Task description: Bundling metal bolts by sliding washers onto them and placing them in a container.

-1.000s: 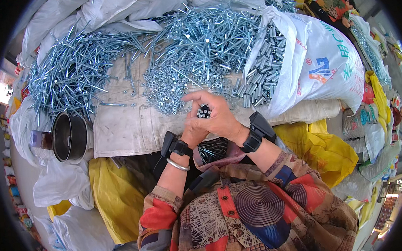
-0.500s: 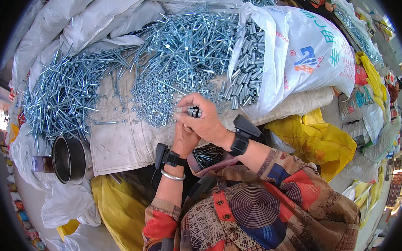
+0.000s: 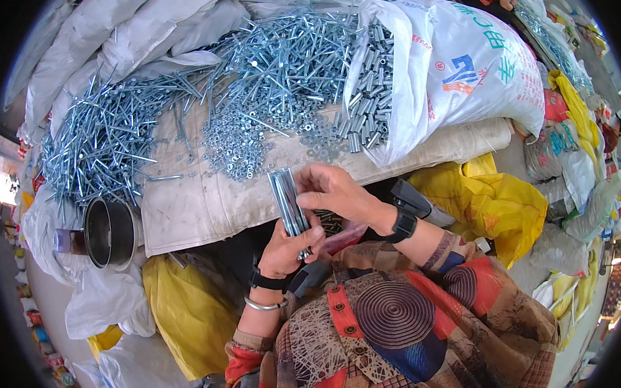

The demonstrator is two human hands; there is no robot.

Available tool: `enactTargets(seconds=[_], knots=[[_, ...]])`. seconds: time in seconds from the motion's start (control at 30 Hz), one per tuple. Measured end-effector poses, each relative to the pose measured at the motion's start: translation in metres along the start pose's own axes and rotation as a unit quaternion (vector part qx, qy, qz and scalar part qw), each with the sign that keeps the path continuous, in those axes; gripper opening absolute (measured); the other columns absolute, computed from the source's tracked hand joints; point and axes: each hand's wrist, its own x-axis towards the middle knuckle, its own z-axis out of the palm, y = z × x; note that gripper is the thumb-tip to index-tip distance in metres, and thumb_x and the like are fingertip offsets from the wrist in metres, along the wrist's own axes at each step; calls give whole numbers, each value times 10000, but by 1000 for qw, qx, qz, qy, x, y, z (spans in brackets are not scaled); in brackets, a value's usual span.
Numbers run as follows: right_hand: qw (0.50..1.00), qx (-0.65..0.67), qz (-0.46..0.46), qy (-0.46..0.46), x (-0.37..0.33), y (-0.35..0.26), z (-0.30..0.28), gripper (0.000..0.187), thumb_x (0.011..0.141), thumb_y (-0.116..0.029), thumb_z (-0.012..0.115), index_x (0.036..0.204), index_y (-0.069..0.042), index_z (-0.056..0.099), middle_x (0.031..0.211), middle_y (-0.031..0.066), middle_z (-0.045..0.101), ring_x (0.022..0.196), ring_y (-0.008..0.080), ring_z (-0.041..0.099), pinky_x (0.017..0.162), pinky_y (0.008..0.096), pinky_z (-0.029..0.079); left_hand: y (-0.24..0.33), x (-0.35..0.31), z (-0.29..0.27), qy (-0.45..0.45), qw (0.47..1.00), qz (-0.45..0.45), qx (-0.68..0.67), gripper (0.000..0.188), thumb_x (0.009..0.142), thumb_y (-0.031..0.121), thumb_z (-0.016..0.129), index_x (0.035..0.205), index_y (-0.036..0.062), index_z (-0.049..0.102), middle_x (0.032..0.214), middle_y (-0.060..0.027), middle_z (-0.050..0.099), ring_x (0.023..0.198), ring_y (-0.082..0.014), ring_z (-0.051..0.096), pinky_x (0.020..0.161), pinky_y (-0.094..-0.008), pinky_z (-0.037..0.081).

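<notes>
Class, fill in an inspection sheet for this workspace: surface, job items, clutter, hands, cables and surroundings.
Surface: pale cloth with dark marks.
Job items: bundle of metal rods; heaped loose rods; scattered nuts; short tubes at the mouth of a white sack.
Clutter: dark pot at the cloth's left edge; yellow sacking at right.
Hands: left hand grips the bundle's lower part; right hand is beside its upper part, contact unclear.
Cables: nothing seen.
Surroundings: pale sacks beyond the heaps.
</notes>
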Motion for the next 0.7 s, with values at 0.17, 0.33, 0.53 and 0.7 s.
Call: enactTargets(seconds=[0.17, 0.33, 0.53, 0.7], knots=[[983, -181, 35, -4, -31, 0, -8, 198, 877, -151, 718, 940, 0, 607, 838, 24, 610, 785, 87, 554, 714, 258, 475, -25, -11, -1, 47, 996, -33, 75, 256, 917, 272, 686, 928, 57, 548, 685, -19, 541, 557, -92, 491, 444, -220, 361], [997, -24, 60, 37, -51, 10, -13, 137, 903, -112, 675, 949, -2, 608, 852, 15, 613, 796, 74, 554, 721, 250, 480, -26, -13, 10, 110, 992, -22, 51, 282, 914, 242, 692, 1003, 71, 485, 741, -35, 570, 569, -103, 531, 451, -219, 381], [974, -210, 80, 36, -55, -18, -27, 279, 993, -271, 542, 944, -2, 598, 779, 19, 597, 680, 98, 579, 646, 254, 484, -37, -17, 9, 163, 983, 22, 83, 259, 912, 227, 694, 934, 55, 502, 692, -31, 565, 533, -102, 517, 454, -230, 381], [802, -563, -107, 168, -24, -16, -85, 227, 901, -177, 607, 997, 25, 571, 824, 231, 628, 779, 401, 625, 670, 442, 485, -45, -23, 5, 199, 974, 78, 81, 234, 898, 192, 708, 877, 50, 523, 675, -29, 558, 533, -106, 516, 470, -239, 392]])
